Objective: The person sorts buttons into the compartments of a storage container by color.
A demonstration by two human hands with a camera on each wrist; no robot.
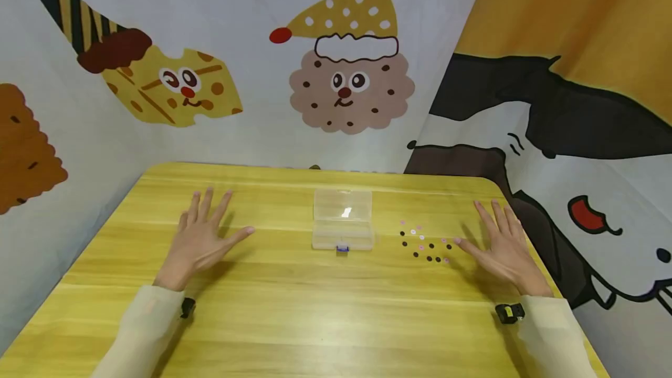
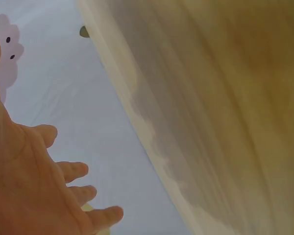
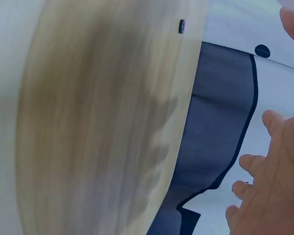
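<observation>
My left hand [image 1: 202, 237] lies flat on the yellow wooden table [image 1: 294, 319], fingers spread and holding nothing. My right hand [image 1: 501, 247] lies flat near the table's right edge, fingers spread as well. Between them stands a small clear plastic box [image 1: 343, 227] with a blue clasp, lid up. Several small dark and pink beads [image 1: 425, 244] are scattered on the table just left of my right hand. The left wrist view shows my left hand's palm [image 2: 29, 186] and the table's edge [image 2: 137, 122]. Beside the table's edge [image 3: 181, 122] in the right wrist view is my right hand's palm [image 3: 269, 181].
Cartoon-printed cloth [image 1: 346, 74] hangs behind and to both sides of the table. A small black device [image 1: 509, 312] sits at my right wrist, another [image 1: 187, 307] at my left wrist.
</observation>
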